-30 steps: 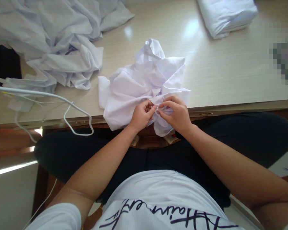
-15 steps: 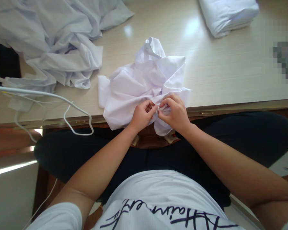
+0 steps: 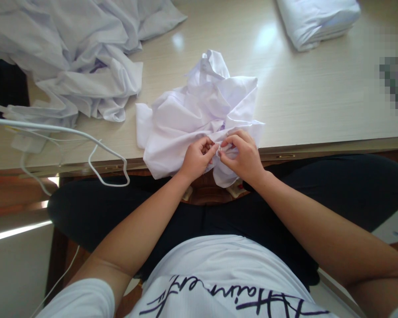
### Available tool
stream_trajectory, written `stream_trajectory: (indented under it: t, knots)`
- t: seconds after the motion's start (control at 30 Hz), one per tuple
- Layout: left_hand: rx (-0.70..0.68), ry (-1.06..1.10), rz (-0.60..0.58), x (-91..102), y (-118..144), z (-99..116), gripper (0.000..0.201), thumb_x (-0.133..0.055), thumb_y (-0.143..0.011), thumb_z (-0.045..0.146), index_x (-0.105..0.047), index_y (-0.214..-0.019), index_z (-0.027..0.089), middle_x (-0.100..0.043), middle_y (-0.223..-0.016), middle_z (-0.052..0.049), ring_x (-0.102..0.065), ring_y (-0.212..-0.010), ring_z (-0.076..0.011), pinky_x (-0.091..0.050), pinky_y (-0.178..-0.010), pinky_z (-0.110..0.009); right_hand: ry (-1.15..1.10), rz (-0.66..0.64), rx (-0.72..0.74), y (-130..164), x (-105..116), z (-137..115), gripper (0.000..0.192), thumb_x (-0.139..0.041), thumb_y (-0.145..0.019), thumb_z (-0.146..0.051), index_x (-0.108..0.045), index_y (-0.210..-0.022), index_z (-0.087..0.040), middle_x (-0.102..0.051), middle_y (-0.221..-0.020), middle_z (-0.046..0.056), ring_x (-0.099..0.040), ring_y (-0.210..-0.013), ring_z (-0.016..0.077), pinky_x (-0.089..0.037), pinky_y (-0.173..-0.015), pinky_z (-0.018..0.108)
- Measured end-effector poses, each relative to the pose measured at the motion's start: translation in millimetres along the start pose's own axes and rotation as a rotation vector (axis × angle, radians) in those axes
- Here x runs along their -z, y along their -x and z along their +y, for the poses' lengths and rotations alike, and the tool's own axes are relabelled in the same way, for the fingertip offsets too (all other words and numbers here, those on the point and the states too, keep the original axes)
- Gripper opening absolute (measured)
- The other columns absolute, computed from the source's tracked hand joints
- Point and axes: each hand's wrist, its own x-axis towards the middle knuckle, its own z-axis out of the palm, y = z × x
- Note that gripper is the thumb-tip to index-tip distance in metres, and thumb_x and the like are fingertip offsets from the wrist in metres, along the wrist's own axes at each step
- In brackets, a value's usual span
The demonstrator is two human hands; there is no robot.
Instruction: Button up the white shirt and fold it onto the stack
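Pinching the crumpled shirt (image 3: 199, 119) at the surface (image 3: 305, 101) edge, my left hand (image 3: 195, 159) and right hand (image 3: 243, 157) were both closed on it.

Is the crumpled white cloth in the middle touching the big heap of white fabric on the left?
Apart. The head view shows bare table between the crumpled white cloth and the heap of white fabric.

Pixel-blurred patch (image 3: 396, 79) at the right edge — folded stack (image 3: 318, 20) cut off above.
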Motion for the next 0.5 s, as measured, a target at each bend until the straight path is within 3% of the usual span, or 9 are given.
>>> stream_trajectory:
  t: [0.5]
  knots:
    - [0.002,-0.037,0.004,-1.0,0.5,-0.3,0.038,-0.067,-0.086,0.056,-0.056,-0.083,0.02,-0.053,-0.054,0.005,-0.049,-0.044,-0.0092,-0.034,-0.044,-0.022,0.014,0.008,-0.019,0.7,0.3,0.7,0.011,-0.068,-0.08,-0.022,-0.062,-0.089,-0.023,-0.063,-0.095,0.006,-0.059,-0.095,0.0261,-0.048,-0.089,0.042]
